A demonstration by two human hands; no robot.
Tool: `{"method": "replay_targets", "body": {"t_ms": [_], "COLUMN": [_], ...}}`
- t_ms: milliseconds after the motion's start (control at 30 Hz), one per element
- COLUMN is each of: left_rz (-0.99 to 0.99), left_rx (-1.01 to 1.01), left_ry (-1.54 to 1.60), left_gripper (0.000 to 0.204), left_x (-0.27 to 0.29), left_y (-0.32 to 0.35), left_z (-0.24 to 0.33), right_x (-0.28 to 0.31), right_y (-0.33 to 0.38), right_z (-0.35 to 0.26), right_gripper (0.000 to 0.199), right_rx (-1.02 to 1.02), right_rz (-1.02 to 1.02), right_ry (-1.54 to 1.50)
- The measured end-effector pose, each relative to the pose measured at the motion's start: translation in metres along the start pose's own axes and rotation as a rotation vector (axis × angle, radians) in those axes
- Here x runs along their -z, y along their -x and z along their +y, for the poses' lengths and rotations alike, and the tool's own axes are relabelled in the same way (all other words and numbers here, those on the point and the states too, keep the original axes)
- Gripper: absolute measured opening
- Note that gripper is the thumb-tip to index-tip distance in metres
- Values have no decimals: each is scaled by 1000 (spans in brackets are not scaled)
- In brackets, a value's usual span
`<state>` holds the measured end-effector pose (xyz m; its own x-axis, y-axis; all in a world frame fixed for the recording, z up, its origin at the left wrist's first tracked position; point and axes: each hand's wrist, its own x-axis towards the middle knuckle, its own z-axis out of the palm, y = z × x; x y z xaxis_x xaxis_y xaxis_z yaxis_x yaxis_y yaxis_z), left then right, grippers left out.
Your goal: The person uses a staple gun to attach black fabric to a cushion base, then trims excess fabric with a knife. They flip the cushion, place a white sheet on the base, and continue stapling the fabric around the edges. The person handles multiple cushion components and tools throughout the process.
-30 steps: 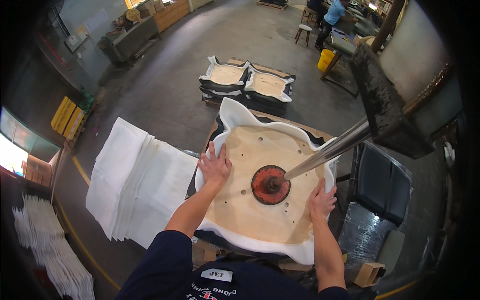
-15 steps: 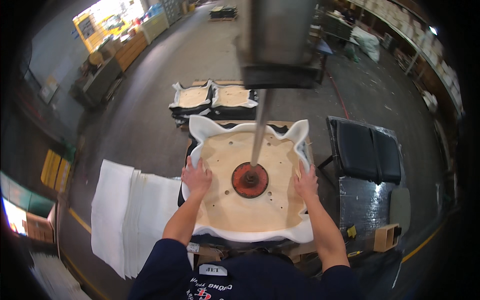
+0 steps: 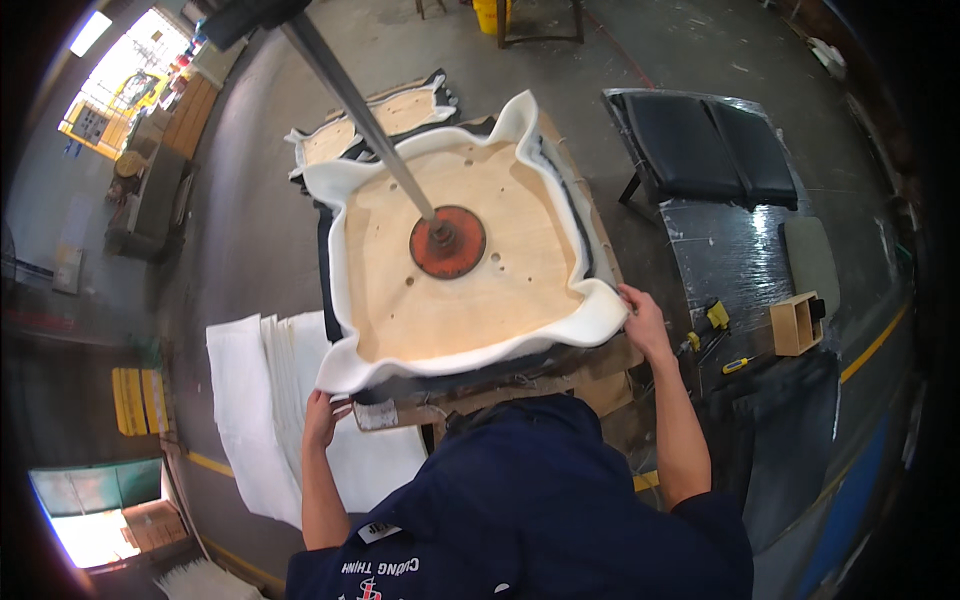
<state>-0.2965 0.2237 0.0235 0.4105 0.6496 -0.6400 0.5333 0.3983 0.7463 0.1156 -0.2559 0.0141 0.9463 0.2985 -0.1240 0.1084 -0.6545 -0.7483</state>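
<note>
A wooden seat panel (image 3: 385, 310) with small drilled holes lies in front of me. White padding (image 3: 342, 250) curls up round its rim, with peaked corners, and black cover material (image 3: 325, 270) shows outside it. A red round press plate (image 3: 465, 230) on a metal rod (image 3: 350, 100) rests on the panel. At the near left corner my left hand (image 3: 322, 418) is closed on the padding's underside. My right hand (image 3: 647, 320) grips the near right corner, its fingertips partly hidden by the padding.
Left of the work lies a stack of white sheets (image 3: 240, 385). Two smaller padded panels (image 3: 400, 110) sit beyond. On the right are black cushions (image 3: 700, 150), a yellow-black power tool (image 3: 712, 318), a yellow-handled tool (image 3: 735, 366) and a small wooden box (image 3: 790, 325).
Both hands have moved from the panel's sides to its near corners. My view has turned, and I lean closer over the work. The press plate still rests on the panel.
</note>
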Motion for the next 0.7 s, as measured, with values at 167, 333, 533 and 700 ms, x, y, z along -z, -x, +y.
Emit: {"method": "replay_targets", "body": {"t_ms": [167, 333, 533, 700], "left_rz": [94, 74, 169, 301], "left_rx": [-42, 9, -153, -311], "left_ry": [-127, -191, -41, 115], "left_gripper": [43, 40, 31, 20], "left_x": [-19, -24, -30, 15], "left_y": [-4, -11, -12, -1], "left_z": [-1, -11, -10, 1], "right_x": [12, 2, 5, 5], "right_y": [8, 7, 6, 12], "right_z": [-18, -27, -2, 12], "right_gripper": [32, 24, 24, 25], "right_rx": [-135, -232, -241, -237], "right_rz": [-120, -233, -262, -393], "right_ry": [150, 13, -249, -273]}}
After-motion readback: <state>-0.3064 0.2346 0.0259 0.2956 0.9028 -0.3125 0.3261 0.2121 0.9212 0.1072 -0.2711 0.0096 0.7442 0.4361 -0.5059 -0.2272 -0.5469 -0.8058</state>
